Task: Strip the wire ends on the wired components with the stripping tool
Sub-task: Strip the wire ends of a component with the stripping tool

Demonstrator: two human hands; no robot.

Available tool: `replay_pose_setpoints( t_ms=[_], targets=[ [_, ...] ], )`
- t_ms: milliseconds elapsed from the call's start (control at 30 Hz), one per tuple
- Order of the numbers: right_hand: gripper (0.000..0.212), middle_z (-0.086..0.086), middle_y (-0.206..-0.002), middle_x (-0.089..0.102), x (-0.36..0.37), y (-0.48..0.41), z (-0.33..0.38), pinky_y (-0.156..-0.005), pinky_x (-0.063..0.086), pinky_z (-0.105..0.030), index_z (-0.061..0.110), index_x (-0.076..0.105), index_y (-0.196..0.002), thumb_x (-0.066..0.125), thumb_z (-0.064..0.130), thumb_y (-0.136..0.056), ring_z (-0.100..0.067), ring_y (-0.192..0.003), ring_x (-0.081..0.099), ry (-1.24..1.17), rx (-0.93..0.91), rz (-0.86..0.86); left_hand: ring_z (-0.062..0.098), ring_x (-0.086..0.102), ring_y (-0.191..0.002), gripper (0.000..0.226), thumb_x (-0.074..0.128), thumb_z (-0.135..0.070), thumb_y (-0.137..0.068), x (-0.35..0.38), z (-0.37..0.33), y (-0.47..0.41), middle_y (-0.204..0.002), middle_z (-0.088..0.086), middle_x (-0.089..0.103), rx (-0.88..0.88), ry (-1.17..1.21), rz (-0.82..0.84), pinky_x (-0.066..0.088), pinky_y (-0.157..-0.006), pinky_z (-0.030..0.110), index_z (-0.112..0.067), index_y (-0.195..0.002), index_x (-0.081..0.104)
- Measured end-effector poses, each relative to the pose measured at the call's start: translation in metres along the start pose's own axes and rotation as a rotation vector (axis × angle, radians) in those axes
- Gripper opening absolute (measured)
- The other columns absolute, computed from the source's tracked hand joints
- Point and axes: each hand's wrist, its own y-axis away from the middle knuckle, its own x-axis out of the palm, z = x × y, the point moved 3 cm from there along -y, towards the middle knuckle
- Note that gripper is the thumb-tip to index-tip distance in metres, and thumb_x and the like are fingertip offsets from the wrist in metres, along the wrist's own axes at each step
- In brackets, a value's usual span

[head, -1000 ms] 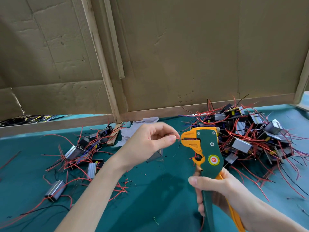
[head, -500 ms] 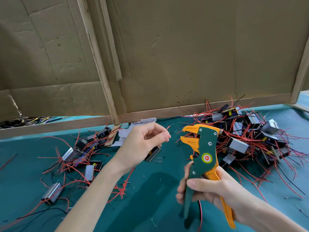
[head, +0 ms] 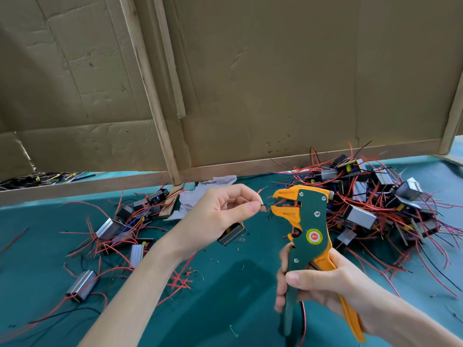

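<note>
One stripping tool, two hands, one rag

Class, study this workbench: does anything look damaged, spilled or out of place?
Red wire offcuts lie scattered on the green mat near its middle, and the cardboard backing has a ragged tear at far left.

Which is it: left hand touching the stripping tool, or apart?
Apart. The head view shows bare table between the left hand, pinching a wire, and the open-jawed stripping tool.
</note>
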Motion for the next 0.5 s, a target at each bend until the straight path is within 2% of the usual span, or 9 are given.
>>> replay_pose_setpoints(
  t_ms=[133,267,433,500],
  targets=[
    [0.032,-0.028,-0.077,0.061,0.004,0.0006,0.0023,-0.073,0.054,-0.051,0.007,0.067,-0.083,0.09,0.016,-0.063,-0.042,-0.071,0.063,-0.031,0.002,0.032,0.01,0.048,-0.072,0.011,0.058,-0.018,-0.091,0.002,0.0038,0.0006,-0.07,-0.01,0.055,-0.04,-0.003,0.028,0.041,-0.072,0.016,-0.019,-0.083,0.064],
    [0.028,-0.03,-0.074,0.059,0.0056,0.0019,0.0048,-0.07,0.054,-0.051,0.002,0.065,-0.079,0.085,0.008,-0.061,-0.042,-0.068,0.062,-0.035,0.014,0.005,0.004,0.049,-0.067,0.01,0.057,-0.021,-0.09,0.0009,0.005,-0.0002,-0.067,-0.018,0.058,-0.055,0.023,0.033,0.043,-0.074,0.018,-0.021,-0.083,0.064],
    [0.023,-0.028,-0.072,0.058,0.0081,0.0039,0.0079,-0.067,0.054,-0.048,0.001,0.063,-0.076,0.081,0.009,-0.063,-0.04,-0.066,0.061,-0.007,0.036,-0.006,0.004,0.043,-0.061,0.014,0.055,-0.016,-0.094,0.002,0.0081,-0.0013,-0.074,-0.016,0.063,-0.081,0.059,0.05,0.046,-0.078,0.019,-0.02,-0.084,0.064],
    [0.021,-0.026,-0.069,0.057,0.0097,0.0046,0.008,-0.064,0.054,-0.046,0.004,0.063,-0.073,0.081,0.012,-0.064,-0.038,-0.063,0.06,0.015,0.033,-0.003,0.005,0.041,-0.06,0.014,0.056,-0.017,-0.093,0.0021,0.0095,-0.0018,-0.079,-0.008,0.062,-0.09,0.084,0.068,0.047,-0.078,0.019,-0.02,-0.084,0.065]
  ],
)
